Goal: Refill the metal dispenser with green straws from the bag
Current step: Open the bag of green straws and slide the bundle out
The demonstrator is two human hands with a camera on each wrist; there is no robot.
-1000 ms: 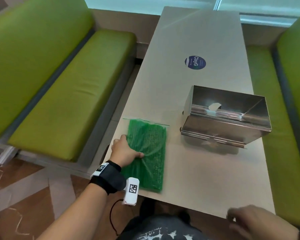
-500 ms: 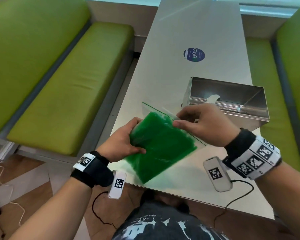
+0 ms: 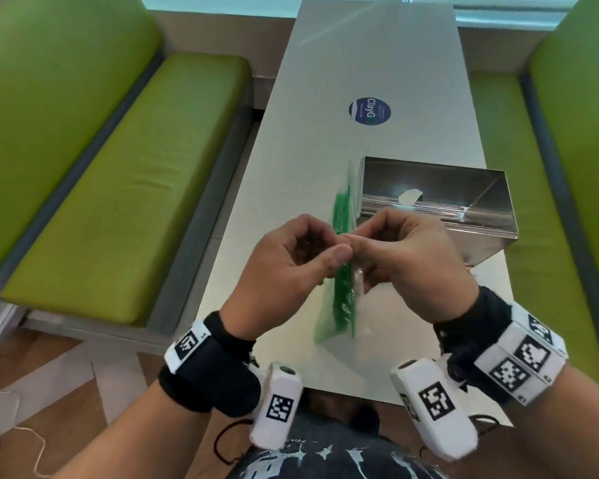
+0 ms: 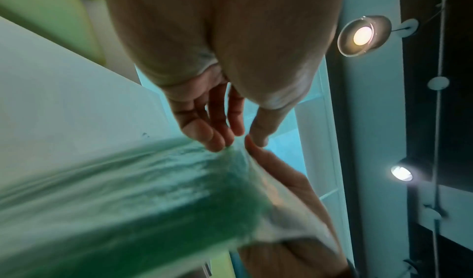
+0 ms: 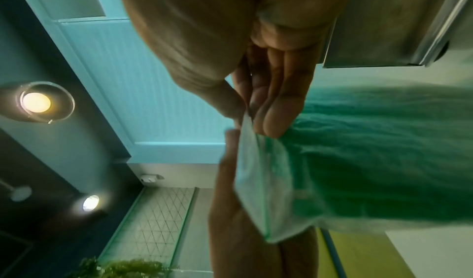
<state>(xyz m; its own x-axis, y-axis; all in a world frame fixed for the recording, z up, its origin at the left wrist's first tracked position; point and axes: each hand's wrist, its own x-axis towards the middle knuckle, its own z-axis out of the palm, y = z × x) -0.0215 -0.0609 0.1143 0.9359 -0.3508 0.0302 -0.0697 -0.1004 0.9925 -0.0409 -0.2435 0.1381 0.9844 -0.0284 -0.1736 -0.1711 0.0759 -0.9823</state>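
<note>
- While both hands are working at the mouth of the bag [image 3: 343, 288], which is being held edge-on above the table [image 3: 377, 57], the left hand [image 3: 284, 267] is pinching one lip with thumb and fingers closed on the plastic.
- Opposite it, the right hand [image 3: 408, 264] is pinching the other lip, its fingers [image 5: 271, 110] pressed together on the film.
- Judging by this, the seal is being pulled open; peeling the lips apart evenly, from the middle outward, should be keeping the plastic from tearing.
- Keeping the mouth uppermost is mattering too, since the green straws [image 4: 166, 201] are packed loosely inside and could be spilling.
- At about two o'clock from the hands, the metal dispenser [image 3: 436, 198] is sitting with its top open, near enough for tipping.
- Whether the seal is already parting, I cannot tell.
</note>
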